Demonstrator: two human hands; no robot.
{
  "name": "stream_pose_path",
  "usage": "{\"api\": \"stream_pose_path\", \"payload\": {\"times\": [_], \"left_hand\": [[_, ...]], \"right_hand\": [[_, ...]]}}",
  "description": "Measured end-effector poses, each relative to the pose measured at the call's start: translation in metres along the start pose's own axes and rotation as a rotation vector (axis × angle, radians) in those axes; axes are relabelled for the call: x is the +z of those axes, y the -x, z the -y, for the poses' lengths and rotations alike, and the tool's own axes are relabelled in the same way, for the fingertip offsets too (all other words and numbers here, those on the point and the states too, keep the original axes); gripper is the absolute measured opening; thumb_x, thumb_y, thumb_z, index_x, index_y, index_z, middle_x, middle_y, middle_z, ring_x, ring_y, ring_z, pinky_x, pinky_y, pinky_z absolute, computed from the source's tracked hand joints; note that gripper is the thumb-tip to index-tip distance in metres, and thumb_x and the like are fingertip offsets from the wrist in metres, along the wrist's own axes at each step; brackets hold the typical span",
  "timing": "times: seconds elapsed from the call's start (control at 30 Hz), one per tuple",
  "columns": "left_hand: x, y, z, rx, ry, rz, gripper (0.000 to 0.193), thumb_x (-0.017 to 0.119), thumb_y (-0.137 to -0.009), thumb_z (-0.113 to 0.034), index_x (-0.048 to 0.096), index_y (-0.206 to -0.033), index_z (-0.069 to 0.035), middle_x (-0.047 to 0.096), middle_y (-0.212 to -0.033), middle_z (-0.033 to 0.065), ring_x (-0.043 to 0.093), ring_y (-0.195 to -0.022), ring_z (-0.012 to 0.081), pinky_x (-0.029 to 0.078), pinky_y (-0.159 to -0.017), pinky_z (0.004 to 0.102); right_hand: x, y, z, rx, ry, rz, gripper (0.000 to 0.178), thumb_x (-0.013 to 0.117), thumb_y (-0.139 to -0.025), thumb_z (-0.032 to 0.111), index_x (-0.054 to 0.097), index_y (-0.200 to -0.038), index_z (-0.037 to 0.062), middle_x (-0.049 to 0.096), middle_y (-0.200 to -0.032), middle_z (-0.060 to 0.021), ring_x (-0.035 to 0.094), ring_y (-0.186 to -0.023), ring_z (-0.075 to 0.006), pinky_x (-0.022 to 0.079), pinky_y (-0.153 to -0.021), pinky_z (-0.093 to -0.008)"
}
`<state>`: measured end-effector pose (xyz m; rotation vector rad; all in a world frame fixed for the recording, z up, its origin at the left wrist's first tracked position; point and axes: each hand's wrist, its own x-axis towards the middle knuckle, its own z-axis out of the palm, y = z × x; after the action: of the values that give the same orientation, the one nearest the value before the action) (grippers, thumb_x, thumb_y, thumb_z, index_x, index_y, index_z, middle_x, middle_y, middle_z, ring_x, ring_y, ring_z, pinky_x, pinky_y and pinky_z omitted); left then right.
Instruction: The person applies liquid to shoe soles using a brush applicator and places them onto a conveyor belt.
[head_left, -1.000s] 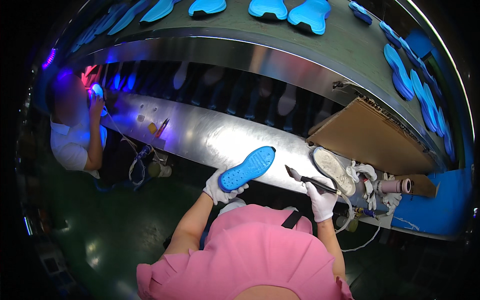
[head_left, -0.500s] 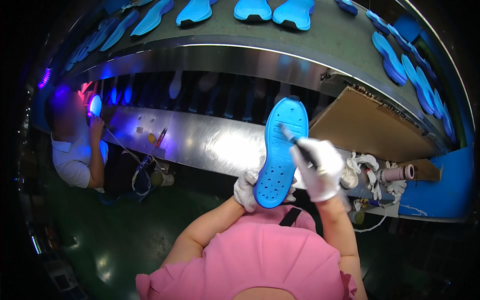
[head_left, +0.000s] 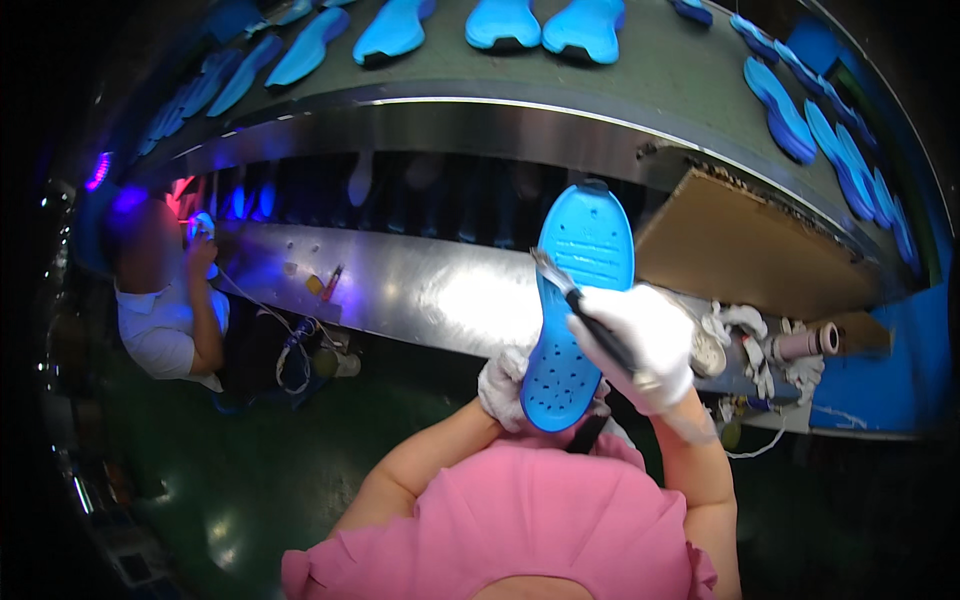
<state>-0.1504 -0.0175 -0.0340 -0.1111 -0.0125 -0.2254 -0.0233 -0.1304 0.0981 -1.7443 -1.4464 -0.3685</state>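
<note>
- Left hand (head_left: 503, 388), white-gloved: grip closed on the near end of a blue shoe sole (head_left: 592, 262), glove showing at both of its edges.
- Sole held up in front of the chest, between body and table (head_left: 400, 275); long axis running away from the wearer. Black tip at the far end, ridged lines across the far half, small holes dotted over the near half.
- Right hand (head_left: 645, 345), also white-gloved and slightly blurred: grip wrapped round a black-handled brush (head_left: 572, 298), slanting across the sole. Brush head lies over the sole's left edge, about mid-length; whether bristles touch, cannot tell.
- Right of the right hand: pale tray (head_left: 708, 355), partly hidden by it; crumpled white gloves (head_left: 740, 320) beside that, then a pink cylinder (head_left: 808, 343).
- Brown cardboard sheet (head_left: 750, 250) leaning behind these.
- Beyond the table: green belt (head_left: 670, 95) carrying more blue soles (head_left: 780, 110).
- Far left: seated co-worker (head_left: 160, 330) in a white shirt, one hand raised to a lit piece.
</note>
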Motion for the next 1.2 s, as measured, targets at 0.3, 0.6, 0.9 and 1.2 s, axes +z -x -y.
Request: {"api": "stream_pose_path", "payload": {"times": [0.3,0.6,0.9,1.2], "left_hand": [[0.001,-0.01,-0.016,0.07,-0.041,0.113,0.081,0.067,-0.067,-0.021,0.049,-0.14,0.007,0.059,-0.133,0.0294,0.058,-0.123,0.0449,0.039,-0.112,0.0583],[0.029,-0.015,-0.022,0.15,-0.139,0.233,0.079,0.065,-0.066,-0.024,0.051,-0.139,0.003,0.062,-0.132,0.0233,0.061,-0.121,0.0418,0.043,-0.111,0.0514],[0.027,-0.016,-0.026,0.406,-0.098,0.088,0.075,0.058,-0.072,-0.029,0.051,-0.142,-0.003,0.061,-0.134,0.0212,0.062,-0.12,0.0376,0.047,-0.108,0.0493],[0.036,-0.01,-0.05,0.532,-0.357,0.146,0.089,0.067,-0.08,-0.057,0.043,-0.145,-0.001,0.056,-0.137,0.0181,0.06,-0.12,0.0374,0.049,-0.105,0.0535]], "right_hand": [[0.0,-0.003,0.01,0.138,-0.075,-0.098,0.027,0.081,-0.074,-0.002,0.071,-0.098,0.0054,0.069,-0.077,-0.0074,0.064,-0.061,-0.021,0.05,-0.059,-0.0306],[0.01,0.0,-0.002,0.184,-0.13,-0.179,0.032,0.077,-0.077,-0.008,0.069,-0.108,-0.0016,0.073,-0.088,-0.0102,0.067,-0.07,-0.016,0.052,-0.063,-0.0277],[0.014,-0.008,0.019,0.099,-0.149,0.04,0.023,0.077,-0.079,-0.005,0.069,-0.098,0.0045,0.072,-0.085,-0.0119,0.068,-0.066,-0.025,0.053,-0.061,-0.034],[0.035,-0.006,0.025,-0.17,-0.081,0.159,0.034,0.082,-0.073,-0.007,0.07,-0.102,0.0058,0.073,-0.093,-0.0127,0.068,-0.072,-0.0252,0.053,-0.064,-0.0324]]}}
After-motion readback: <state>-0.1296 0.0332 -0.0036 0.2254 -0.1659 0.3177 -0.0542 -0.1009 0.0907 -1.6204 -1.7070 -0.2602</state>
